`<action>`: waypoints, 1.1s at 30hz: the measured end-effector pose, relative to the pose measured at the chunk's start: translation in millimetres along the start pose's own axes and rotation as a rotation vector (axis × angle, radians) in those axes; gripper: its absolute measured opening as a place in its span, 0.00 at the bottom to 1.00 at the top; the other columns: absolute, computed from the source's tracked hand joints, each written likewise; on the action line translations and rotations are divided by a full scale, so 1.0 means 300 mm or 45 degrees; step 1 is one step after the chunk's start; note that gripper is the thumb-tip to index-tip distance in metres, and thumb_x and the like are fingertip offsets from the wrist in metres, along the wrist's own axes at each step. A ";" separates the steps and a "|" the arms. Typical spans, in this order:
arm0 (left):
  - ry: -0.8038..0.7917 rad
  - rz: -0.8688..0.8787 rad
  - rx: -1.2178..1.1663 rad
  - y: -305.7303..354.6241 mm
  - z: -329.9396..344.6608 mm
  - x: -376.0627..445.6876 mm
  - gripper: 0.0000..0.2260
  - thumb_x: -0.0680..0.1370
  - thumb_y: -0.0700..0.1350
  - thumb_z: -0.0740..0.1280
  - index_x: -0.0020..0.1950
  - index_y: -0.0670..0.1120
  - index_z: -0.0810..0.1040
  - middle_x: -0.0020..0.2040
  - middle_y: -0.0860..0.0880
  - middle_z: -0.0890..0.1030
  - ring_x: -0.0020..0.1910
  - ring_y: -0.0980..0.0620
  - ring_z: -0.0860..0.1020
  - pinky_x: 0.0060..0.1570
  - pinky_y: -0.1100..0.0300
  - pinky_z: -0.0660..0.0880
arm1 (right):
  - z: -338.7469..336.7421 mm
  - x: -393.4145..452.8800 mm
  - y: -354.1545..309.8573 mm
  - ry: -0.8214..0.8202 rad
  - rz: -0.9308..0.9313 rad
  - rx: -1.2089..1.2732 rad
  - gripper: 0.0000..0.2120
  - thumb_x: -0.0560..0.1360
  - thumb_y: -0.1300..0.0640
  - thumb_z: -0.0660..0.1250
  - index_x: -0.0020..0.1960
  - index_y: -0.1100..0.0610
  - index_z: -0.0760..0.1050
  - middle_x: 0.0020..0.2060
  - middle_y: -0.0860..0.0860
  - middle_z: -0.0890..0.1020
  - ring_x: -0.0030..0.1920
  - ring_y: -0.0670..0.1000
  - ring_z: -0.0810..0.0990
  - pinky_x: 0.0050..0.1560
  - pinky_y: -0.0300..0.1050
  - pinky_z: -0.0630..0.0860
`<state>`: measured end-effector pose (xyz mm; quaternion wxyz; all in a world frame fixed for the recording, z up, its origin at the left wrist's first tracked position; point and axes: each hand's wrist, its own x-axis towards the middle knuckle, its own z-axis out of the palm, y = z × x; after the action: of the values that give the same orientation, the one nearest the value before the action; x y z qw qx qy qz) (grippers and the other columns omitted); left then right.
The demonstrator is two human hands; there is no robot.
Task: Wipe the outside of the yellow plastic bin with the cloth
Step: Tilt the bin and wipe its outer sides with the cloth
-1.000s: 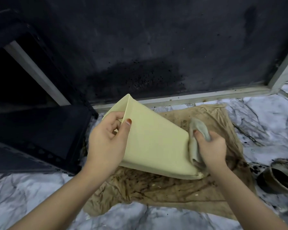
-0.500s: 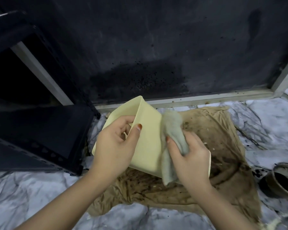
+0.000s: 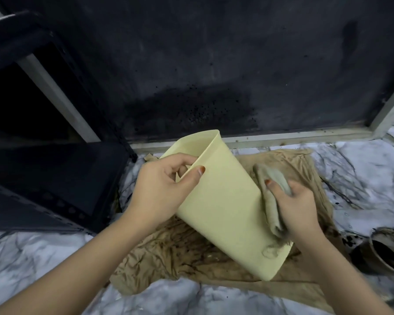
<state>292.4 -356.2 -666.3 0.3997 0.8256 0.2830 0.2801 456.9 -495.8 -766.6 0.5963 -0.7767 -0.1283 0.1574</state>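
The pale yellow plastic bin is tilted on its side above the floor, its open mouth facing up and to the left. My left hand grips its rim, thumb on the outside and fingers inside. My right hand presses a bunched grey-green cloth against the bin's right outer wall. The cloth's lower end hangs down by the bin's base corner.
A stained brown sheet lies spread on the marble-patterned floor under the bin. A black shelf frame stands at the left. A dark spotted wall panel rises behind. A dirty round pot sits at the right edge.
The bin has turned, so a broad side faces me again. My right hand has slid the cloth from the bin's upper middle to its right wall, lower down.
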 end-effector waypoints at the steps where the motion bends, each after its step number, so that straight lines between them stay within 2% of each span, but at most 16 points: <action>1: 0.028 0.000 -0.003 -0.006 0.001 0.004 0.04 0.72 0.46 0.72 0.38 0.54 0.81 0.29 0.44 0.76 0.27 0.55 0.69 0.28 0.57 0.66 | -0.019 -0.008 0.044 0.011 0.070 -0.003 0.15 0.72 0.53 0.68 0.32 0.61 0.72 0.28 0.59 0.76 0.32 0.54 0.72 0.38 0.51 0.71; 4: 0.113 -0.004 -0.020 -0.013 0.019 0.002 0.06 0.70 0.47 0.74 0.33 0.50 0.80 0.29 0.46 0.77 0.28 0.53 0.68 0.29 0.57 0.65 | -0.075 -0.054 0.153 0.023 0.250 -0.026 0.16 0.72 0.55 0.69 0.30 0.62 0.72 0.26 0.59 0.74 0.30 0.53 0.70 0.35 0.51 0.69; 6: 0.159 0.006 -0.009 -0.017 0.037 -0.001 0.08 0.68 0.50 0.75 0.32 0.52 0.78 0.28 0.56 0.76 0.29 0.57 0.66 0.31 0.59 0.65 | -0.106 -0.094 0.212 -0.003 0.331 -0.067 0.16 0.72 0.57 0.69 0.29 0.63 0.73 0.25 0.59 0.75 0.30 0.52 0.70 0.34 0.50 0.69; 7: 0.180 0.035 0.020 -0.018 0.045 0.001 0.09 0.67 0.52 0.75 0.32 0.52 0.77 0.28 0.61 0.75 0.31 0.59 0.66 0.33 0.63 0.65 | -0.118 -0.118 0.234 -0.027 0.379 -0.075 0.16 0.72 0.57 0.69 0.29 0.63 0.74 0.25 0.59 0.75 0.30 0.52 0.70 0.34 0.49 0.68; 10: 0.200 0.138 0.109 -0.013 0.060 0.018 0.14 0.63 0.59 0.74 0.32 0.53 0.74 0.34 0.64 0.73 0.38 0.62 0.68 0.39 0.68 0.64 | -0.129 -0.170 0.256 -0.110 0.454 -0.038 0.11 0.72 0.57 0.69 0.33 0.62 0.79 0.31 0.60 0.82 0.34 0.52 0.74 0.39 0.47 0.70; 12: 0.170 0.139 0.080 -0.014 0.070 0.028 0.16 0.62 0.61 0.75 0.30 0.53 0.73 0.34 0.64 0.73 0.39 0.63 0.68 0.39 0.68 0.63 | -0.125 -0.184 0.210 -0.097 0.420 0.052 0.08 0.72 0.57 0.69 0.37 0.59 0.80 0.33 0.57 0.84 0.35 0.51 0.77 0.38 0.46 0.72; 17: 0.138 0.166 0.047 -0.024 0.081 0.040 0.16 0.63 0.60 0.72 0.29 0.51 0.71 0.34 0.60 0.74 0.39 0.61 0.68 0.40 0.69 0.64 | -0.082 -0.166 -0.029 -0.060 0.255 0.449 0.07 0.73 0.59 0.67 0.38 0.60 0.79 0.26 0.51 0.81 0.28 0.47 0.78 0.26 0.41 0.76; 19: 0.125 0.159 0.040 -0.021 0.085 0.042 0.17 0.63 0.59 0.73 0.29 0.48 0.71 0.34 0.59 0.74 0.39 0.61 0.68 0.40 0.69 0.63 | -0.065 -0.146 -0.120 -0.067 0.123 0.490 0.07 0.73 0.56 0.67 0.38 0.57 0.80 0.30 0.52 0.83 0.33 0.49 0.79 0.33 0.44 0.78; 24: 0.085 0.185 0.028 -0.007 0.095 0.039 0.18 0.62 0.59 0.73 0.28 0.49 0.68 0.34 0.58 0.74 0.38 0.62 0.69 0.40 0.70 0.63 | -0.037 -0.085 -0.277 0.031 -0.111 0.418 0.10 0.72 0.51 0.68 0.40 0.58 0.77 0.35 0.55 0.81 0.37 0.52 0.79 0.42 0.53 0.78; 27: 0.064 0.182 0.024 -0.009 0.096 0.048 0.17 0.62 0.61 0.72 0.27 0.53 0.68 0.32 0.61 0.74 0.38 0.60 0.69 0.40 0.70 0.63 | -0.043 -0.050 -0.323 0.020 -0.147 0.286 0.09 0.71 0.49 0.69 0.41 0.55 0.77 0.37 0.53 0.83 0.40 0.54 0.82 0.44 0.59 0.81; 29: 0.048 0.190 0.013 -0.008 0.095 0.053 0.18 0.61 0.59 0.75 0.27 0.54 0.68 0.32 0.62 0.74 0.38 0.61 0.69 0.40 0.70 0.64 | -0.055 -0.028 -0.346 -0.016 -0.106 0.169 0.10 0.69 0.47 0.69 0.41 0.54 0.77 0.38 0.55 0.83 0.42 0.58 0.83 0.42 0.62 0.81; 31: 0.021 0.215 0.007 -0.004 0.095 0.055 0.18 0.61 0.59 0.76 0.27 0.55 0.67 0.34 0.61 0.75 0.38 0.62 0.70 0.40 0.71 0.64 | -0.077 0.005 -0.367 -0.047 -0.066 0.036 0.12 0.69 0.47 0.69 0.41 0.56 0.78 0.39 0.58 0.84 0.43 0.59 0.83 0.44 0.59 0.81; 33: -0.001 0.242 0.025 0.000 0.097 0.056 0.19 0.60 0.60 0.76 0.27 0.56 0.67 0.35 0.61 0.75 0.38 0.63 0.69 0.39 0.71 0.64 | -0.100 0.035 -0.389 -0.139 -0.018 -0.043 0.13 0.69 0.48 0.69 0.42 0.58 0.79 0.38 0.58 0.84 0.39 0.57 0.83 0.42 0.52 0.79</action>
<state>323.9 -359.2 -677.5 0.3633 0.8528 0.2058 0.3138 477.0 -488.6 -647.6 0.5764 -0.7760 -0.1687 0.1929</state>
